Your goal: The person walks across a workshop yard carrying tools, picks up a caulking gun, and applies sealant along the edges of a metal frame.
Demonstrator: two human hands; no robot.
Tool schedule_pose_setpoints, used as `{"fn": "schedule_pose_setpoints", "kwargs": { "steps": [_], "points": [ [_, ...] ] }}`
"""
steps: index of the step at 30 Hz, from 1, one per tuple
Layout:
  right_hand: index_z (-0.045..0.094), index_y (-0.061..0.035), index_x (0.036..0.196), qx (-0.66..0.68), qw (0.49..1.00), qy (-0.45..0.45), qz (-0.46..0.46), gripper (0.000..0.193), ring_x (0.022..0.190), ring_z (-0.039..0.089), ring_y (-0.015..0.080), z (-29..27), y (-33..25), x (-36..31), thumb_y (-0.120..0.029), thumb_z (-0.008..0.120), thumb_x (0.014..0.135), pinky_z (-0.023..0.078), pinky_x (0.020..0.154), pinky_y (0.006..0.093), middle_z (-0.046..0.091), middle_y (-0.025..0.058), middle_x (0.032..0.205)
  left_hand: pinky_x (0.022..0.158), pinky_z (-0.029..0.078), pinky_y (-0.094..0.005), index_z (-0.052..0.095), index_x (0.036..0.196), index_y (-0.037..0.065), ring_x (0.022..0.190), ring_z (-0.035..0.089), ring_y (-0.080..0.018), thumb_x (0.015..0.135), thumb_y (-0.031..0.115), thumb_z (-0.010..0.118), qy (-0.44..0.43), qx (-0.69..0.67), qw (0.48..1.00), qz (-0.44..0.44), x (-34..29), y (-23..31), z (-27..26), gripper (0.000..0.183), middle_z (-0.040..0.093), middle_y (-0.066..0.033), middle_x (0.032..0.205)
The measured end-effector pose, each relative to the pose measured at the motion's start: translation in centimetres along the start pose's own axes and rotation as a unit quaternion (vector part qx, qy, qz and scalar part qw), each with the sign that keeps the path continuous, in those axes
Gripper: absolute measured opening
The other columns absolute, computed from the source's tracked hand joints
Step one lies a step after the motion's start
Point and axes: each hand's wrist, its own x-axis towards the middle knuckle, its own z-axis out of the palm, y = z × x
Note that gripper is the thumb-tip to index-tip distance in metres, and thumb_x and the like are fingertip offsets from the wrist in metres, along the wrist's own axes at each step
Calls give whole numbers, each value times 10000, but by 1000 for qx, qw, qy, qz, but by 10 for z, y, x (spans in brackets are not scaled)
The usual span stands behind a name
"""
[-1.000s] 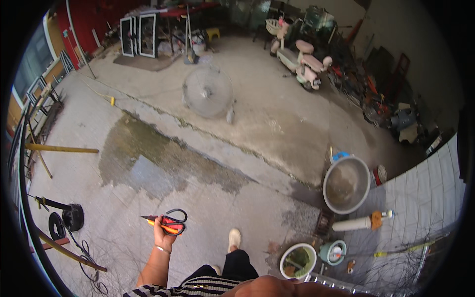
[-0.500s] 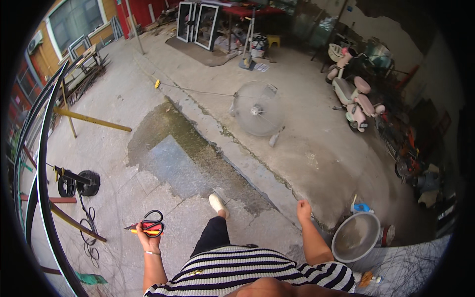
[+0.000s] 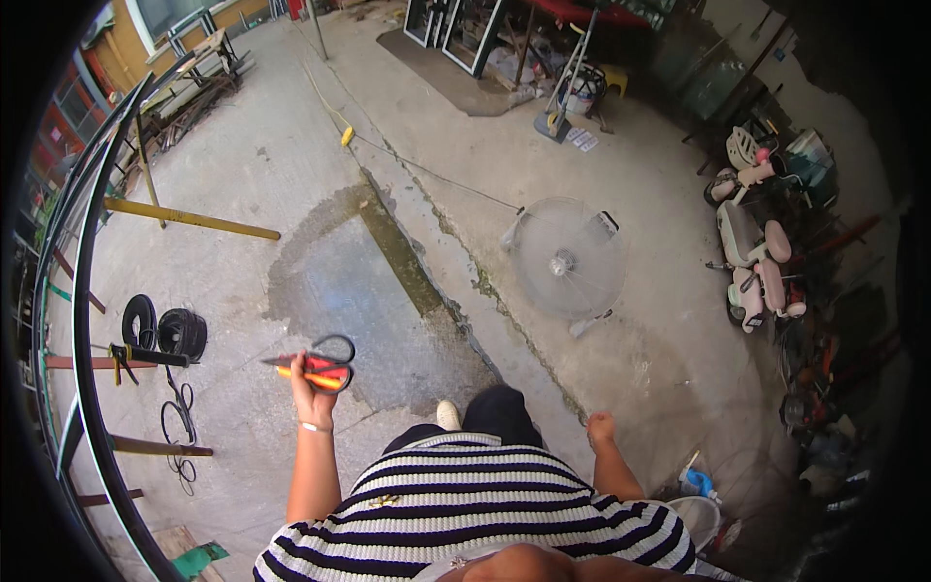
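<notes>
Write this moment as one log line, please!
left hand: holds black-handled scissors and something orange and red | right hand: nothing visible in it | ahead: big round fan

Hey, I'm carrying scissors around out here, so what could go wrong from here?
The scissors in your left hand have a pointed tip exposed and facing left, so a stumble might cause a jab. The dark, damp-looking patch ahead of the shoe could be slippery. The cable running loose to the fan might trip someone.
</notes>
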Motion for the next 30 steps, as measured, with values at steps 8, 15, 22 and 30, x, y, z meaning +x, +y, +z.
{"fn": "schedule_pose_setpoints", "kwargs": {
  "steps": [8, 15, 22, 30],
  "points": [
    [675, -38, 705, -167, 982, 9, -87, 189, 588, 661, 240, 48, -82, 120, -141, 571, 825, 514, 547, 382, 656, 115, 621, 760, 526, -390, 651, 928, 179, 831, 617, -165, 875, 254, 671, 24, -13, 999, -31, 164, -55, 116, 93, 651, 47, 872],
    [709, -66, 806, -187, 967, -20, -174, 159, 637, 672, 292, 118, -320, 303, -185, 603, 802, 542, 653, 394, 687, 136, 712, 781, 515, -445, 584, 846, 137, 813, 611, -224, 857, 300, 642, 134, -4, 991, -23, 274, -53, 202, 173, 637, -32, 852],
    [688, -98, 887, -76, 970, -84, -213, 145, 840, 675, 324, 207, -667, 416, -218, 642, 819, 538, 750, 398, 698, 143, 886, 780, 503, -372, 605, 843, 150, 793, 609, -180, 872, 257, 650, 86, -50, 992, 81, 383, -39, 313, 119, 644, 9, 831],
    [683, -70, 944, 7, 950, -217, -225, 213, 808, 683, 264, 337, -870, 475, -260, 631, 863, 531, 731, 389, 715, 125, 886, 770, 506, -413, 570, 784, 163, 753, 600, -215, 850, 316, 613, 201, -33, 978, 46, 554, -14, 367, 172, 638, -16, 804]
  ]
}}
